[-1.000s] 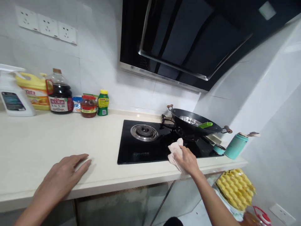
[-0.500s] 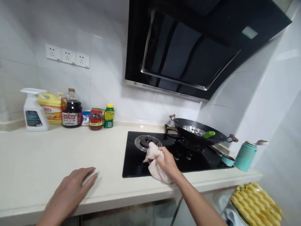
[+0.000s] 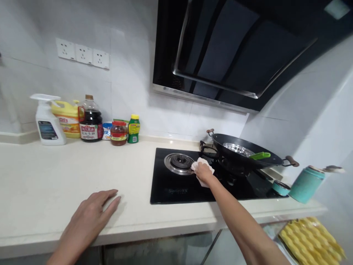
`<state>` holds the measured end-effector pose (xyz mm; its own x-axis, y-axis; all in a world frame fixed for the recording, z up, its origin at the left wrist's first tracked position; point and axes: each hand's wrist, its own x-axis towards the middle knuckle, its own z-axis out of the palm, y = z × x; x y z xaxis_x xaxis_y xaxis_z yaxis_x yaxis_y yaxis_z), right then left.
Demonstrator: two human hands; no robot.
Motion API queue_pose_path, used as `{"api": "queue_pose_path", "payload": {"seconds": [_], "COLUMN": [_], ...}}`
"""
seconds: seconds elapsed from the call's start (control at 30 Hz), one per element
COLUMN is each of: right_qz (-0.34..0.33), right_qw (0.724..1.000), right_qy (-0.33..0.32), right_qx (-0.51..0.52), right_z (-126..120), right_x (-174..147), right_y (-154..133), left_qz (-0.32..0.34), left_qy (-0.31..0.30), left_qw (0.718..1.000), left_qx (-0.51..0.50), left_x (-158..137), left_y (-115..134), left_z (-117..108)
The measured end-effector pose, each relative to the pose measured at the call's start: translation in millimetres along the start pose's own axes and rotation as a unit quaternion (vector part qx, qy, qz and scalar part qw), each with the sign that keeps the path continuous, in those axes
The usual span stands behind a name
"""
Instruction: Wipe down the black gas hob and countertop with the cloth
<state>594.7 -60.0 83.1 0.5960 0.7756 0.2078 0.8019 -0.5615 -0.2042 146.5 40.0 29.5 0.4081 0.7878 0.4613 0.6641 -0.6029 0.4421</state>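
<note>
A pale pink cloth (image 3: 204,164) is bunched under my right hand (image 3: 203,172), whose fingers are closed on it. The cloth lies against the black glass cooktop (image 3: 171,193), at the right edge of the left burner (image 3: 180,162). Over the cooktop's right burner sits a black wok (image 3: 220,141) holding a shiny perforated metal piece (image 3: 237,149) and something with a green handle (image 3: 260,155). My left hand (image 3: 92,211) rests on the cream countertop (image 3: 82,169) near its front edge, thumb and fingers apart, holding nothing.
Along the wall stand a white spray bottle (image 3: 49,123), a yellow jug (image 3: 67,119), a soy sauce bottle (image 3: 91,119), a red-lidded jar (image 3: 118,133) and a green bottle (image 3: 134,129). A teal canister (image 3: 307,184) stands at right. Yellow egg trays (image 3: 311,239) lie below; a range hood (image 3: 220,48) overhangs.
My right hand has moved the cloth from the cooktop's front edge back beside the left burner. My left hand stays on the counter. The whole view has shifted slightly.
</note>
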Motion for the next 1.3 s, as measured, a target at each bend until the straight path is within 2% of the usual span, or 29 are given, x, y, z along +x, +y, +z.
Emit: {"api": "queue_pose_path", "payload": {"seconds": [0.1,0.3,0.4,0.5,0.57,0.63,0.7,0.77,0.9,1.0,1.17,1.3], "right_qz": [-0.033,-0.168,-0.233,-0.311,-0.361,-0.393,-0.398,-0.368,-0.254,-0.165,-0.038,0.066], "right_qw": [0.999,0.983,0.959,0.931,0.909,0.893,0.890,0.905,0.952,0.974,0.994,0.994], "right_qy": [-0.010,-0.042,-0.071,-0.045,-0.013,0.004,0.013,0.029,0.083,0.115,0.097,0.079], "right_qx": [0.006,0.067,0.144,0.186,0.205,0.221,0.224,0.210,0.150,0.104,0.038,-0.034], "right_z": [7,1,4,12,16,15,12,7,1,-4,-21,-36], "right_x": [-37,-105,-126,-148,-162,-175,-181,-180,-169,-159,-145,-138], "right_y": [-23,-80,-117,-148,-156,-150,-131,-100,-19,46,139,198], "left_qz": [0.004,0.018,0.018,0.015,0.016,0.013,0.002,-0.005,-0.011,-0.020,-0.013,-0.014], "left_qy": [-0.008,-0.021,-0.019,-0.015,-0.009,-0.007,-0.013,-0.022,-0.035,-0.052,-0.054,-0.059], "left_qw": [1.000,0.999,0.999,1.000,1.000,1.000,1.000,0.999,0.999,0.998,0.998,0.998], "left_qx": [0.008,0.027,0.026,0.023,0.022,0.023,0.027,0.030,0.030,0.033,0.037,0.028], "left_x": [0,1,2,3,4,4,3,3,4,4,5,8], "left_y": [7,9,6,4,4,4,6,8,14,18,18,10], "left_z": [-5,-6,-5,-4,-4,-6,-8,-11,-16,-19,-18,-15]}}
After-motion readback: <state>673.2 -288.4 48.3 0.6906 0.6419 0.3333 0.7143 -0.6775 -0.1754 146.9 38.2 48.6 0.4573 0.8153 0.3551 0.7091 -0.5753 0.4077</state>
